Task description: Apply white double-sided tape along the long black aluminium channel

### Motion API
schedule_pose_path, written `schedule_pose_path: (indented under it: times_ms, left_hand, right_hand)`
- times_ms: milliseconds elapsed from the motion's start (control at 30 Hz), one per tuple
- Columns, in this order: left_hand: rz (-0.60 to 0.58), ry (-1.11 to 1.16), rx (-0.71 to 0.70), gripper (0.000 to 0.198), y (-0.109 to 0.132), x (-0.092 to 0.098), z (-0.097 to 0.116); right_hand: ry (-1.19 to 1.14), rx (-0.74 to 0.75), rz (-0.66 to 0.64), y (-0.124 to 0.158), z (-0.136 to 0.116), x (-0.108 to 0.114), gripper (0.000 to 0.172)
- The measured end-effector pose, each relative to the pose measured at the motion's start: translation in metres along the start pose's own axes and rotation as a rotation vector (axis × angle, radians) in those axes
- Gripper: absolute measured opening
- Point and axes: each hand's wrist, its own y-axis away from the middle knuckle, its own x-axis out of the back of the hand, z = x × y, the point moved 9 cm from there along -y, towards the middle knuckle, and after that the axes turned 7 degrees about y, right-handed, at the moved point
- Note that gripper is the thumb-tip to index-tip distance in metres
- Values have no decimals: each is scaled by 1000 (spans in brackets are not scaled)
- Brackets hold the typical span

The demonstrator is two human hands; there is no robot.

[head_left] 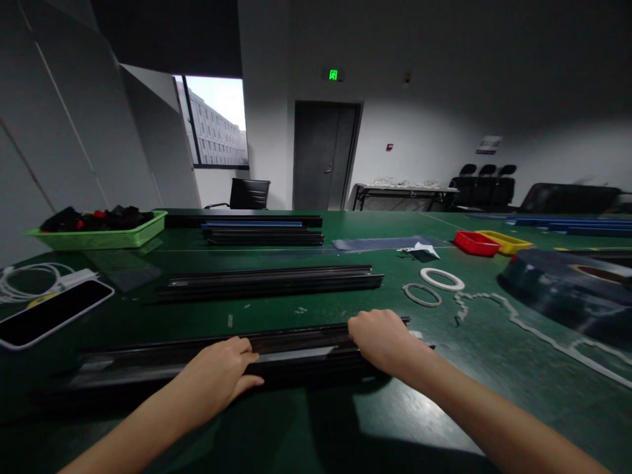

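Observation:
A long black channel profile (pixel 301 341) lies across the near part of the green table, with a pale strip (pixel 301 355) along its inside. My left hand (pixel 222 370) grips the profile left of its middle, fingers bent over it and thumb on the near side. Close to the right end, my right hand (pixel 380 339) is closed over the same profile, knuckles up. Its fingertips are hidden, so I cannot tell whether it also pinches the strip. Beyond both hands lies a second black channel profile (pixel 271 282), parallel to the first.
At the back stands a stack of dark profiles (pixel 261 236). On the left are a green basket (pixel 108 238) of dark parts and a phone (pixel 54 313). To the right lie a white ring (pixel 442 280), a grey ring (pixel 422 295), a crumpled strip (pixel 538 332), a red tray (pixel 476 243) and a large film roll (pixel 557 289).

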Motion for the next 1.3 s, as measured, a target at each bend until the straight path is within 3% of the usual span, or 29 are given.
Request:
schedule_pose_path:
  times_ms: [267, 433, 567, 900, 1300]
  left_hand:
    - [-39, -51, 62, 36, 0, 2, 0]
    - [-77, 1, 175, 33, 6, -2, -19]
    - [-114, 53, 172, 28, 7, -7, -26]
    - [-49, -189, 292, 44, 15, 7, -30]
    - [-63, -193, 193, 41, 11, 13, -18]
  right_hand:
    - [12, -45, -35, 2, 8, -1, 28]
    - [6, -44, -53, 2, 8, -4, 27]
    - [-4, -45, -44, 1, 5, -6, 27]
    - [10, -45, -48, -1, 2, -7, 27]
    - [11, -35, -33, -1, 1, -6, 27]
